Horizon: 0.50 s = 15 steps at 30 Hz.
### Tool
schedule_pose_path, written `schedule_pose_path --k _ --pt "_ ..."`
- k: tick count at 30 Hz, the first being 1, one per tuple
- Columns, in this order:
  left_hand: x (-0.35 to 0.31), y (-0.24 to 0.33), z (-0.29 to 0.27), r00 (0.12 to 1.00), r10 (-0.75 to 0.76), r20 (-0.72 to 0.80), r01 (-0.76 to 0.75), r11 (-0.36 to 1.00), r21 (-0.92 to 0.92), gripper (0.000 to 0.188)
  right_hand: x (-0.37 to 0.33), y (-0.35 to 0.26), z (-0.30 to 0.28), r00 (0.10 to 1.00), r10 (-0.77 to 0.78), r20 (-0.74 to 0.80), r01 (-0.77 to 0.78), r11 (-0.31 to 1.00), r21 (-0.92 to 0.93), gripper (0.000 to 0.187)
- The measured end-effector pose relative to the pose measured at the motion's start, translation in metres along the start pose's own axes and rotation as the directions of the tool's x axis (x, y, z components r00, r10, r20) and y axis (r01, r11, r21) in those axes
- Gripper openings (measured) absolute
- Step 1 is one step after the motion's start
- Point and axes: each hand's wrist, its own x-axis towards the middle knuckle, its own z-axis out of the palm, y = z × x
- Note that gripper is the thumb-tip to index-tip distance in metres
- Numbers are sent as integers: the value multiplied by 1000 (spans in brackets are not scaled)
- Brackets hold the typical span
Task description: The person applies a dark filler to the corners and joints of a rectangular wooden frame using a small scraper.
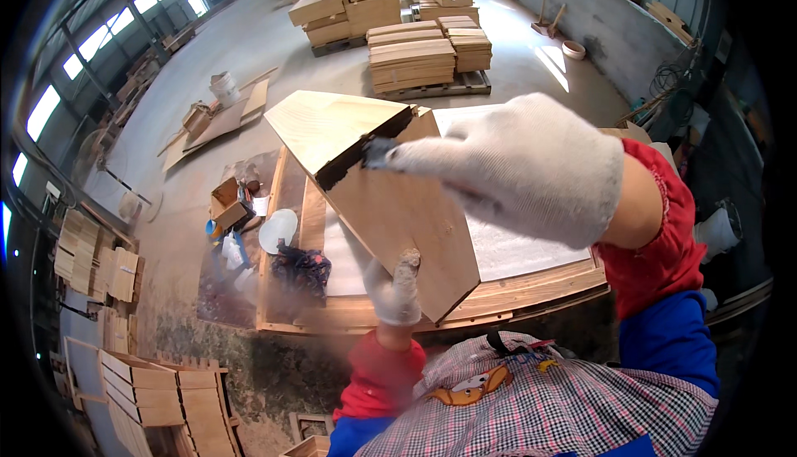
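A pale wooden box (415, 216) is tilted up above the worktable. A ragged dark brown band (353, 158) runs along one of its edges. My left hand (394, 293), in a whitish knit glove, is closed on the box's near lower side, and its fingers are partly hidden by the wood. My gloved right hand (515, 171) is above the box, with a small dark grey pad (379, 152) pinched at its fingertips. The pad touches the dark band; whether it is sponge or folded abrasive, I cannot make out.
A wood-framed table (531, 287) with a white top lies beneath. To its left are a white round lid (278, 230), a dark plastic bag (300, 273) and an open carton (231, 202). Stacked boards (411, 58) stand on a pallet beyond; wooden boxes (178, 399) sit at the lower left.
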Motion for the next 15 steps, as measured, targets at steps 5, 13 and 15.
schedule_pose_path --k 5,13,15 --pt "2 10 3 1000 5 27 -6 1000 20 33 -29 44 -8 952 272 140 -274 962 -3 36" --pt "18 16 -22 996 44 76 -38 997 -74 43 -101 48 38 866 486 119 -365 451 815 45" --pt "27 31 -23 993 81 82 -78 996 -43 40 -117 48 55 825 530 196 -405 313 859 50"
